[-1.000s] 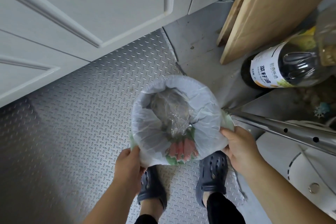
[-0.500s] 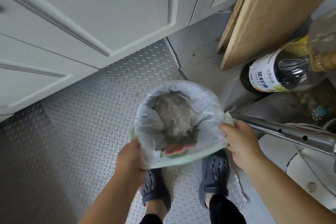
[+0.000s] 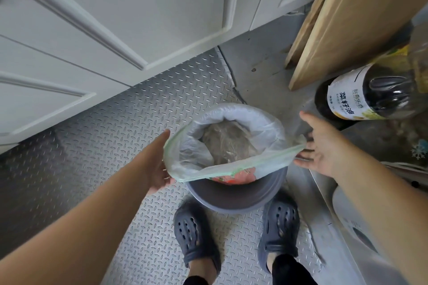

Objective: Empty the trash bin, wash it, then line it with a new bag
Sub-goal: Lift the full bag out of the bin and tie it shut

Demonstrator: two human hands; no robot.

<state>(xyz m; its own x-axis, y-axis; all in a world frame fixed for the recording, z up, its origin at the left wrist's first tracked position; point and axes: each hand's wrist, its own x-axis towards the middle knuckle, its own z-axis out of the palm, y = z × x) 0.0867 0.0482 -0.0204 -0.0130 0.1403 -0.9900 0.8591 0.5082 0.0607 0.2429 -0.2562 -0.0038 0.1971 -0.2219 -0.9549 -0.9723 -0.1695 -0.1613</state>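
A round grey trash bin (image 3: pixel 234 199) stands on the metal floor just in front of my feet. A thin white bag with a green edge (image 3: pixel 234 132) lines it, holding crumpled clear plastic and a red-and-green wrapper (image 3: pixel 234 177). The near edge of the bag is lifted off the bin's rim and stretched into a band between my hands. My left hand (image 3: pixel 159 164) pinches the bag's left edge. My right hand (image 3: pixel 322 146) holds the stretched edge at the right, with its fingers spread.
White cabinet doors (image 3: pixel 115 18) rise at the back left. A wooden board (image 3: pixel 347 18) leans at the back right beside a large dark oil bottle (image 3: pixel 370 95). A metal rail and a white appliance (image 3: pixel 361 227) lie close on the right. Checker-plate floor (image 3: pixel 81 157) spreads left.
The bag's near edge has come off the bin's rim, baring the grey near wall. Both hands moved up and apart, stretching the edge between them.
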